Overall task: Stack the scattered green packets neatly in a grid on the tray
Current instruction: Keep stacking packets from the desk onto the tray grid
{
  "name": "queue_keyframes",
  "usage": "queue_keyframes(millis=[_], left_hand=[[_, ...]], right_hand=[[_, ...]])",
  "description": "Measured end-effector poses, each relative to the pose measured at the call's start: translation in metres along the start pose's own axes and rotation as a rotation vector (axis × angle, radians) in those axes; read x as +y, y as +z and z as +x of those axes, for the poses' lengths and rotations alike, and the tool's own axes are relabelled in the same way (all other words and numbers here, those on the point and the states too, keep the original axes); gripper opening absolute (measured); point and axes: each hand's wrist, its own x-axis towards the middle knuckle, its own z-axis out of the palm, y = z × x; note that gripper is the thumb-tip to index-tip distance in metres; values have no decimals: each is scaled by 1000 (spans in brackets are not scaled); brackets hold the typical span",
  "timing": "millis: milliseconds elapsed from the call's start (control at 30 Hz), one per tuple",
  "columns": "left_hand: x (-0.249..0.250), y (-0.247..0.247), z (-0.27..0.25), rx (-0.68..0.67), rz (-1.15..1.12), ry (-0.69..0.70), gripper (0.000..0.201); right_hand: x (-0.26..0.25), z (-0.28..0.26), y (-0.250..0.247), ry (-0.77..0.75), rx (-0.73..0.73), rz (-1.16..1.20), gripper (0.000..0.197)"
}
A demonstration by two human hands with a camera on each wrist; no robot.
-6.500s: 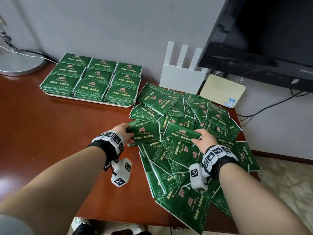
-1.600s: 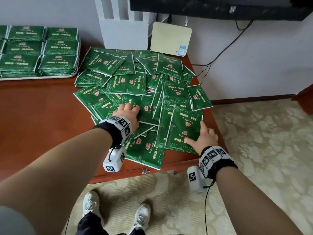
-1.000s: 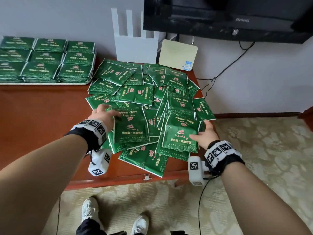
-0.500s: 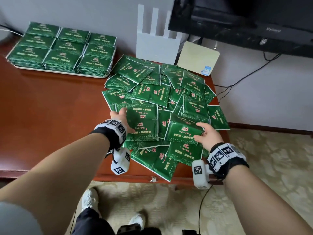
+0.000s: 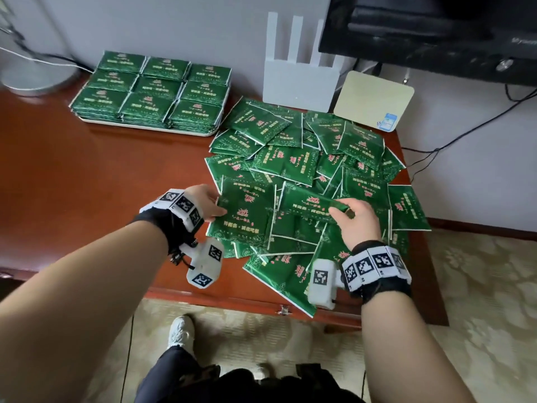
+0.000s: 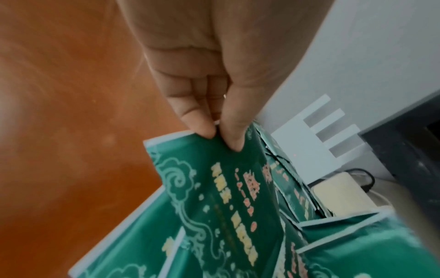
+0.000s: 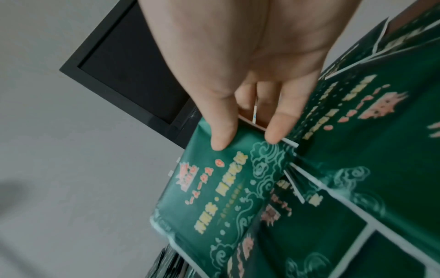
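Far left on the desk [image 5: 72,175] stands a grey round base [image 5: 35,77] with a cable against the wall. To its right, the tray [image 5: 145,127] carries green packets stacked in a three-by-three grid [image 5: 154,88]; the stacks sit edge to edge, and the tray's pale rim shows along the near side.

Near the desk's middle, the left hand [image 5: 203,203] holds the left edge of one packet [image 5: 244,216]. The left wrist view shows thumb and fingertips [image 6: 202,127] pinching that packet's edge [image 6: 214,188], so this grip is closed on it. The packet rests on the left near part of the loose pile.

The loose pile of scattered packets [image 5: 305,158] covers the right half of the desk, overlapping at mixed angles, from just right of the tray to the desk's right edge. One packet [image 5: 279,274] overhangs the near edge.

The right hand [image 5: 356,219] holds a second packet [image 5: 308,206], tilted and raised off the pile. The right wrist view shows the thumb on its printed face and fingers [image 7: 278,129] at its edge [image 7: 214,197]; this grip is likewise closed on it.

Against the far wall stand a white router [image 5: 299,82] with upright antennas and, just right of it, a cream flat box [image 5: 373,100]. A black television [image 5: 430,33] is above, far right. Patterned carpet [image 5: 479,286] lies beyond the desk.
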Motion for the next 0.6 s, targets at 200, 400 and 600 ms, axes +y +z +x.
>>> queue_keyframes(millis=[200, 400, 600], left_hand=[[-12, -14, -12, 29, -141, -6, 22], [-14, -10, -13, 112, -130, 62, 29], [-11, 2, -10, 33, -43, 208, 71]], right_hand=[[-3, -3, 20, 26, -47, 42, 32], [2, -3, 20, 77, -56, 52, 33], [6, -4, 15, 93, -74, 22, 31]])
